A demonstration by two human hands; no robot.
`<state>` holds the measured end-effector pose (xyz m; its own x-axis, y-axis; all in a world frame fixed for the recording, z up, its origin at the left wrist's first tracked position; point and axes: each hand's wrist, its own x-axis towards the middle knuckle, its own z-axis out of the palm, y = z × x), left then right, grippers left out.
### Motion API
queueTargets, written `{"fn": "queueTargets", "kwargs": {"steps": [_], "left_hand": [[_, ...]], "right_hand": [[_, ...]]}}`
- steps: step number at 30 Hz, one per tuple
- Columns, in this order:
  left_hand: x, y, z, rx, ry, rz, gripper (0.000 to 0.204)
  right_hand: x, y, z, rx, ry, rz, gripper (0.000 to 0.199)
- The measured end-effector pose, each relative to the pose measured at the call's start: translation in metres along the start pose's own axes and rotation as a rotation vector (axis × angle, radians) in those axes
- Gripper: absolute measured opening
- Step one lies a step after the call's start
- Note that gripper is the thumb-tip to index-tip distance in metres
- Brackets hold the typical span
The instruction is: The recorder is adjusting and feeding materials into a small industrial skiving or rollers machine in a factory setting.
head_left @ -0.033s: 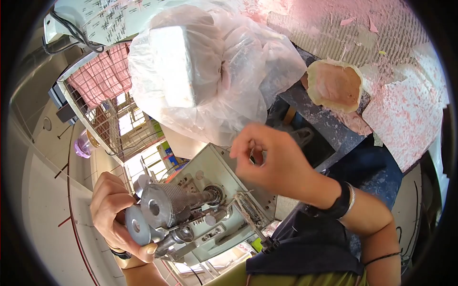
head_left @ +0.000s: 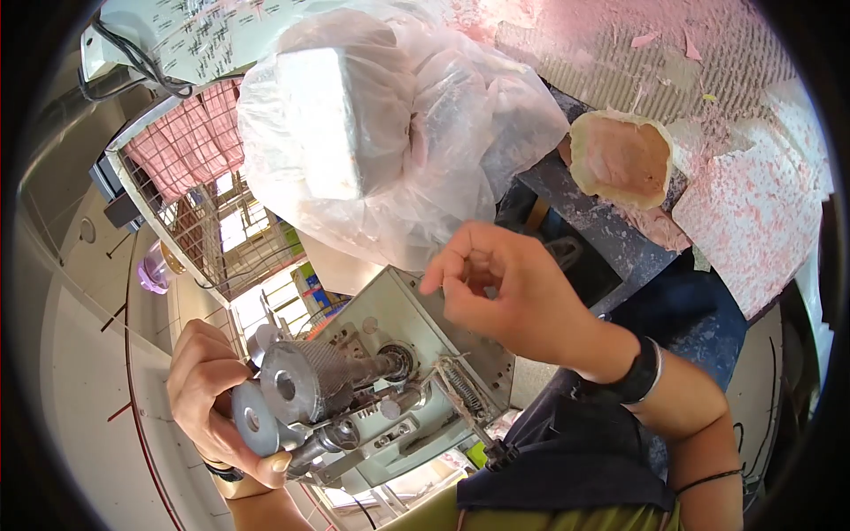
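Basically, a pale grey-green sheet-metal mechanism block w/ shafts and rollers (head_left: 416, 354) sits low centre, near the person, tilted w/ its roller end toward the left. Left hand (head_left: 208, 398) is clamped round the flat grey metal disc wheel (head_left: 257, 420) at the near-left end, fingers wrapped behind it, thumb along the lower edge; just beside it is the bigger knurled grey steel roller (head_left: 305, 380), not gripped as far as I can tell. Right hand (head_left: 509, 292) hovers above the block's far-right corner, fingers curled loosely w/ thumb and forefinger close together; can't tell if anything tiny is pinched there, looks empty. Hands are well apart. A coiled steel spring (head_left: 460, 389) runs along the block's right face. Judging by all that metal, the block prob. handles heavy and rigid, no flex; the knurled roller gives good grip, smooth disc is slicker, poss. oily. Sheet edges look sharp, spring could snag fingers. Best hold: the housing's flat sides or the roller shaft, not the spring. Far behind: a crumpled clear plastic bag over a white block (head_left: 372, 124), left of it a wire mesh cage (head_left: 204, 230).
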<state>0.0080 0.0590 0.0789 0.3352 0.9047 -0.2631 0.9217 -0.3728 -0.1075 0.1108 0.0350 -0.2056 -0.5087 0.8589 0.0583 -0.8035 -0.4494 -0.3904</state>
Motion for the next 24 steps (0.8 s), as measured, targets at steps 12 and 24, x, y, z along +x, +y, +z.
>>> {"fn": "queueTargets", "kwargs": {"steps": [12,24], "left_hand": [[-0.001,0.003,0.003,0.01,0.021,-0.039,0.078],[-0.002,0.001,0.001,0.015,0.017,-0.011,0.078]], "right_hand": [[-0.007,-0.025,0.026,0.017,-0.182,0.054,0.017],[0.037,0.002,0.012,0.04,-0.559,-0.101,0.026]]}}
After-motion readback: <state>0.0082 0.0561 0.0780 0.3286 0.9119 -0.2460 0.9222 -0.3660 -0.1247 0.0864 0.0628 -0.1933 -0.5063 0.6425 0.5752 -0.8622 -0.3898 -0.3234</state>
